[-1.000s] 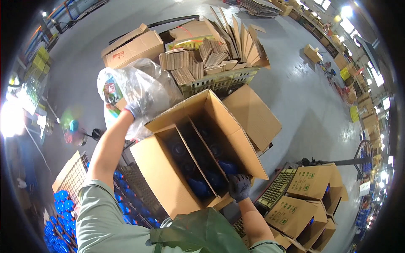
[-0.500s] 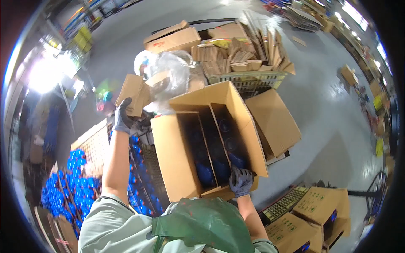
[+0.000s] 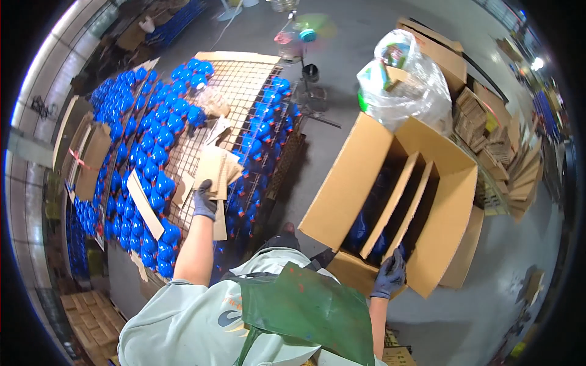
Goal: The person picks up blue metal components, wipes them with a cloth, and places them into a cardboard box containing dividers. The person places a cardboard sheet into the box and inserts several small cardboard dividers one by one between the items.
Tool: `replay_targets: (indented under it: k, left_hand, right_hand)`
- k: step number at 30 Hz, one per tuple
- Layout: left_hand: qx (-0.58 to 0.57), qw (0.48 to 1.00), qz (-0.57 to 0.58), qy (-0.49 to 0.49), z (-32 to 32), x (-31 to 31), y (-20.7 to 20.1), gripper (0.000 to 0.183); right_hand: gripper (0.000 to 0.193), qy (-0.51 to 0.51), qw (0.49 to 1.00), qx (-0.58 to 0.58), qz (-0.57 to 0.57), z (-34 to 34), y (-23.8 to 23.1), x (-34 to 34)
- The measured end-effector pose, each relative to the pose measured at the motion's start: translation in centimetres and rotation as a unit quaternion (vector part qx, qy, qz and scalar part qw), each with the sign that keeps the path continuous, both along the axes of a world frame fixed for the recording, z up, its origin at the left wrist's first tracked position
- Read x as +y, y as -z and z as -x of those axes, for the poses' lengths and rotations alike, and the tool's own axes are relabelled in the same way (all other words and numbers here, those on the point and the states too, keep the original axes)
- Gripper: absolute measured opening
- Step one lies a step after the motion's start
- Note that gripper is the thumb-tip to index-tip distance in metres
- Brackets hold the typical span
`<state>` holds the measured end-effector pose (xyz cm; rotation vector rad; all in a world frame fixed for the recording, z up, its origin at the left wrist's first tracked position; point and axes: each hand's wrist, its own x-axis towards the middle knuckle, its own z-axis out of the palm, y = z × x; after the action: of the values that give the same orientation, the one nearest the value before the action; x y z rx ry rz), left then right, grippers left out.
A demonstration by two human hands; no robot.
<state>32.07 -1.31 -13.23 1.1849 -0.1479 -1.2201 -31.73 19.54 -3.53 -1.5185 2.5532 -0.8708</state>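
My left hand (image 3: pixel 206 200), in a dark glove, has its fingers closed on cardboard sheets (image 3: pixel 212 169) above a wire rack (image 3: pixel 250 74). More loose cardboard pieces lie around it. To the right stands an open carton (image 3: pixel 347 178) with two upright cardboard dividers (image 3: pixel 390 204) inside. My right hand (image 3: pixel 390 276), also gloved, grips the near end of the right divider (image 3: pixel 414 207). Dark blue rounded things (image 3: pixel 360 227) show between the carton wall and the dividers; shadow hides much of them.
Many glossy blue rounded pieces with red tips (image 3: pixel 149 146) cover the left side. Beyond the carton are a clear plastic bag (image 3: pixel 406 91) and a crate (image 3: pixel 488 192) of folded cardboard. A small stand with pots (image 3: pixel 310 73) is at the far middle.
The view has swung left. My left hand has gone from beside the carton to above the rack, still with cardboard. My right hand has shifted to the right divider, and the dividers stand higher.
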Motion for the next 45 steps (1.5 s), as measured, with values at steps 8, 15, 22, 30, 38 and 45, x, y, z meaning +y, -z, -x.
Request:
replay_targets:
  k: [8, 15, 22, 30, 38, 45]
  left_hand:
    - [-0.247, 0.941, -0.156, -0.169, -12.4, 4.8, 3.5, 0.087]
    - [-0.832, 0.459, -0.283, 0.128, -10.0, 3.7, 0.4, 0.089]
    - [-0.631, 0.692, -0.27, 0.223, -8.9, 0.3, -4.4, 0.097]
    - [-0.331, 0.92, -0.134, 0.165, -17.7, 2.1, -0.5, 0.059]
    - [-0.425, 0.896, 0.096, 0.086, 0.8, -2.4, -16.9, 0.031]
    - [-0.612, 0.447, 0.266, 0.596, 37.0, 5.4, -24.0, 0.097]
  right_hand:
    - [0.03, 0.056, 0.996, -0.062, -0.016, -1.0, 0.3, -0.4]
    - [0.03, 0.11, 0.993, 0.0, -0.053, -0.7, 1.4, -0.4]
    - [0.029, 0.133, 0.99, 0.002, -0.047, -1.9, 0.6, -0.7]
    - [0.033, 0.105, 0.992, -0.06, -0.045, -2.8, -0.2, -1.3]
    - [0.062, -0.101, 0.97, -0.162, 0.147, -5.8, -5.0, -4.4]
    - [0.092, -0.136, 0.661, -0.709, 0.204, -12.9, -11.0, -11.7]
